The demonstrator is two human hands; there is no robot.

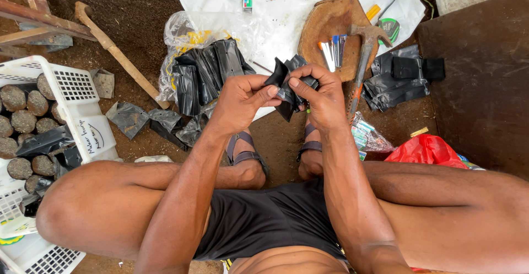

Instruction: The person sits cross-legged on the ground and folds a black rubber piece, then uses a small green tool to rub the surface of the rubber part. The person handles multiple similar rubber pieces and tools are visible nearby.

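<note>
I sit on the ground with knees spread, and both hands meet in front of me over a small black plastic bag (286, 81). My left hand (241, 96) pinches its left edge between thumb and fingers. My right hand (319, 95) grips the bag's right side, fingers curled around the crumpled plastic. The bag hangs above my sandalled feet (248, 155).
A pile of black plastic bags (206, 73) lies ahead on the left, another (399, 78) on the right. A hammer (365, 53) leans on a wooden block (330, 23) holding small blades. A white crate (82, 108) of soil-filled bags stands left. A red bag (425, 150) lies right.
</note>
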